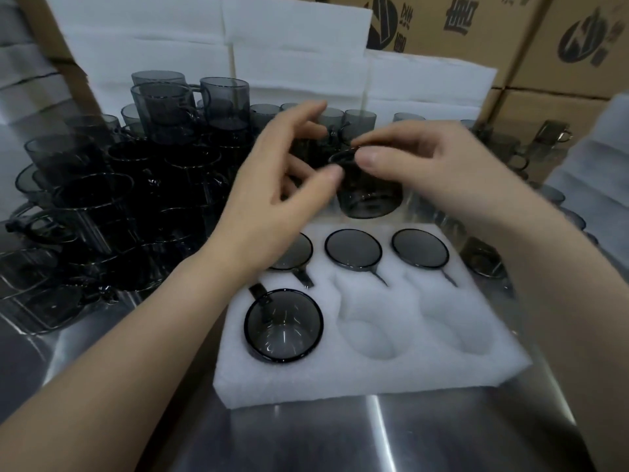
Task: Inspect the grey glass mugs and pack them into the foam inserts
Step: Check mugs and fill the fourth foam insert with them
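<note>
Head view: one grey glass mug (pixel 369 195) held upright in the air just behind the foam insert (pixel 374 379), smoky see-through wall, dark rim, round base. Right hand (pixel 422 161) pinches its rim with thumb and fingertips. Left hand (pixel 272 199) is blurred, thumb tip at the rim, index finger raised; cannot tell if it grips. The insert is white, soft and pitted, and lies on a steel table (pixel 340 437) near the front edge. Back-row mugs (pixel 353 248) fill three pockets and a front-left mug (pixel 283 327) fills a fourth. Front-middle pocket (pixel 371 332) and front-right pocket (pixel 456 321) are open. Loose mugs (pixel 119 206) are stacked tight on the left. Foam sheets (pixel 289 39) and cardboard boxes (pixel 561 46) wall off the back.
</note>
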The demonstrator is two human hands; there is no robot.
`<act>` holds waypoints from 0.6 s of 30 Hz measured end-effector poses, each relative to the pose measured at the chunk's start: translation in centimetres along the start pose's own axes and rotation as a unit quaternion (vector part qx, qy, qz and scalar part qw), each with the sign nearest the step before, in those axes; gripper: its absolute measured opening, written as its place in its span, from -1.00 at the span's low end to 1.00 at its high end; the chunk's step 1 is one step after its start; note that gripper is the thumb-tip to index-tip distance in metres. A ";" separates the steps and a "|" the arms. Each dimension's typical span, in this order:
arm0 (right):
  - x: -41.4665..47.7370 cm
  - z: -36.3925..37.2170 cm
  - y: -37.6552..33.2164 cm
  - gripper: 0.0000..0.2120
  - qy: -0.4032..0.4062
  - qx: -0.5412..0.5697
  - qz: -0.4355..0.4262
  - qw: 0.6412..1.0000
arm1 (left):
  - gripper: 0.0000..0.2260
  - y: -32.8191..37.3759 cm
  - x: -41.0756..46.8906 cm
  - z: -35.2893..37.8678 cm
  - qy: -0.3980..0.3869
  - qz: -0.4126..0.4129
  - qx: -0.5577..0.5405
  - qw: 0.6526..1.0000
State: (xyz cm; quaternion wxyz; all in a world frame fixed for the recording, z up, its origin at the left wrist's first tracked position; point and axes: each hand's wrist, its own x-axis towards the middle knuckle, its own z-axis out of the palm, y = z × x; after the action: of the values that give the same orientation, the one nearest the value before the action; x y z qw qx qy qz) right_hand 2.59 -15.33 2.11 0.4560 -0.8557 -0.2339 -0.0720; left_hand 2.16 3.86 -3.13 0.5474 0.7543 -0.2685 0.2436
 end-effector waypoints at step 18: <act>-2.8 -2.2 -3.6 -0.28 -0.402 -0.105 0.056 0.908 | -0.82 -1.1 0.6 -0.1 -0.033 -0.166 0.024 0.985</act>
State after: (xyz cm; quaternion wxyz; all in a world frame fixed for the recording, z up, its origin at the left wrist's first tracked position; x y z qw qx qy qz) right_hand -1.35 -16.32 5.08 0.2344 -0.8667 -0.3400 0.2798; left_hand 3.31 4.15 -3.45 0.5526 0.8089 -0.1520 0.1309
